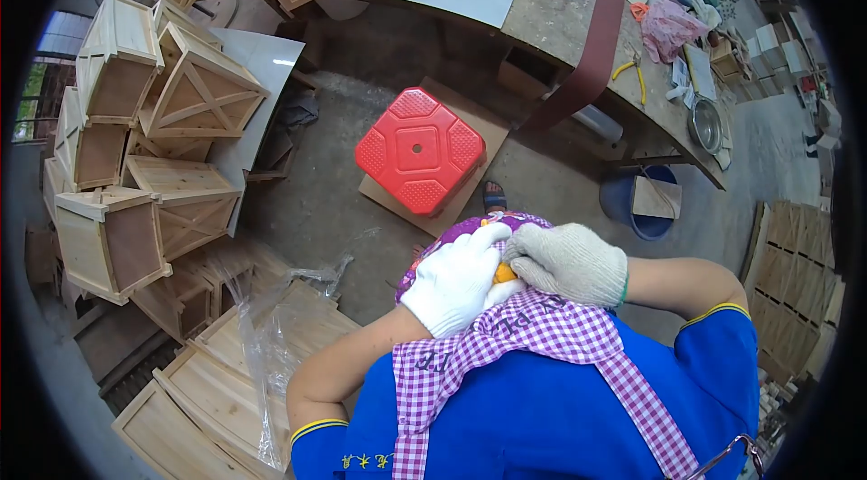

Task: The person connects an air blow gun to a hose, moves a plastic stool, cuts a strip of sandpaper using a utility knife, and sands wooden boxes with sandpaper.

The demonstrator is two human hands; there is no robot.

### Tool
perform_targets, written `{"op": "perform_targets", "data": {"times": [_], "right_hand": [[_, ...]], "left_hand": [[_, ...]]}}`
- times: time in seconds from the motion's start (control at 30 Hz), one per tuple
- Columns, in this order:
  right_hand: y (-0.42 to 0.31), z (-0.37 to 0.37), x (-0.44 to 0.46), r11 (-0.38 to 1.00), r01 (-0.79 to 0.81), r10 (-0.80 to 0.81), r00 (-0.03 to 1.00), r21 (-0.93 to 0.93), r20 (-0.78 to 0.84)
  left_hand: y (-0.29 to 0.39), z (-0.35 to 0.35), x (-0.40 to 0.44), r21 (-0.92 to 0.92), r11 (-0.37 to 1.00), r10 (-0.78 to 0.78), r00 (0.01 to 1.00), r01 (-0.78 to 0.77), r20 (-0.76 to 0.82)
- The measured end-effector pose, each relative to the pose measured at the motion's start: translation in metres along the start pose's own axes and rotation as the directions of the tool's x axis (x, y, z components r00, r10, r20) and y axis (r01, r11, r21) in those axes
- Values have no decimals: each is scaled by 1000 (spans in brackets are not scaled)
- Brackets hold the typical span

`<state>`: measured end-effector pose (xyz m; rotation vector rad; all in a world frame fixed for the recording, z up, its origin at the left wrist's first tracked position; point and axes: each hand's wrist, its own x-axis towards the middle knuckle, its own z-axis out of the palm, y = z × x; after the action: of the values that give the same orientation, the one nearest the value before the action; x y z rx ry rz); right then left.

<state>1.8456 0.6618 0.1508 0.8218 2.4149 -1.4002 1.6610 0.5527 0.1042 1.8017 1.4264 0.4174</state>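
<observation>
Both of my hands are in knitted work gloves and meet in front of my chest. My left hand [456,286], in a white glove, has its fingers bent inward. Opposite it, my right hand [569,263], in a greyer glove, is closed with its fingertips pinched toward the left. A small orange-yellow thing [504,273] shows between them; its kind is hidden by the fingers. Below and behind the hands is a purple checked apron [533,335] over a blue shirt. Which hand grips the orange-yellow thing is hard to see.
A red plastic stool [417,150] stands on cardboard ahead. Wooden crates [203,92] are stacked at left, above wooden panels [217,390] with clear plastic film. A workbench [564,6] holds pliers [637,78] and a metal bowl [705,125]. A blue bucket [643,225] stands at right.
</observation>
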Motion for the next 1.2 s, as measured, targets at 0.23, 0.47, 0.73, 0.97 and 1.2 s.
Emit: {"op": "perform_targets", "data": {"times": [0.23, 0.47, 0.73, 0.97, 1.2], "right_hand": [[19, 16, 14, 947, -168, 170, 985, 274, 17], [57, 43, 14, 949, 305, -310, 949, -73, -60], [38, 26, -2, 976, 218, -215, 961, -3, -172], [30, 4, 1, 927, 272, -284, 959, -259, -10], [8, -16, 8, 846, 252, -63, 922, -470, 381]], "left_hand": [[3, -9, 1, 359, 933, 90, 986, -34, -139], [2, -10, -1, 465, 884, 73, 996, -42, -50], [-16, -2, 2, 68, 998, 13, 999, -16, 52], [-20, -4, 9, -165, 985, 69, 992, -50, 108], [-18, 1, 15, -146, 988, 78, 976, -49, 201]]}}
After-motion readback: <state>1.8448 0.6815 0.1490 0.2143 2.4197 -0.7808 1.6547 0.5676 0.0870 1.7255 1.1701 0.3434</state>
